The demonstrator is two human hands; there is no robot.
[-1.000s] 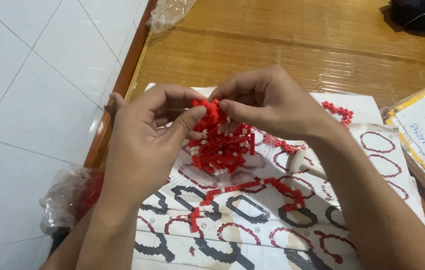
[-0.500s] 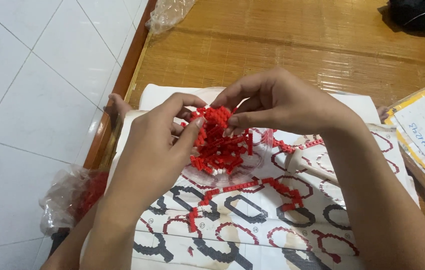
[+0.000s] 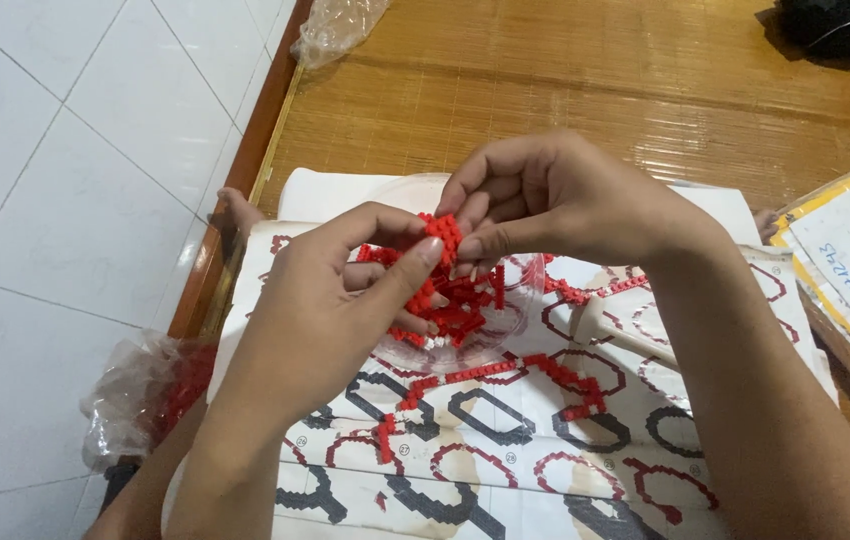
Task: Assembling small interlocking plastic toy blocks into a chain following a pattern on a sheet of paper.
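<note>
Brick piece: a small red build of tiny bricks [image 3: 442, 232], pinched between both hands above the sheet; its visible part is short, with the long axis running roughly up and down in the view, top end toward the right hand's knuckles. Its lower part merges with the loose bricks below, so its full length cannot be told.
Left hand: the left hand [image 3: 330, 300] comes in from the lower left, fingers curled narrow, thumb tip pressed against the left face of the brick piece.
Right hand: the right hand [image 3: 555, 200] comes in from the right, fingers bent close together, fingertips closed on the top and right side of the same piece.
Place of piece: between the two thumbs, touching both hands, just above the dish.
Dish: a clear plastic dish [image 3: 515, 320] directly under the hands, holding a heap of loose red bricks [image 3: 465, 305].
Sheet: a printed instruction sheet [image 3: 505, 440] with red and black ring shapes, beneath the dish and both forearms.
Chain: a red brick chain [image 3: 555, 375] lying on the sheet, just below the right wrist.
Bag: a plastic bag with red pieces [image 3: 150, 385], beside the left forearm.
Mat: a woven bamboo mat [image 3: 585, 80] beyond the hands.
</note>
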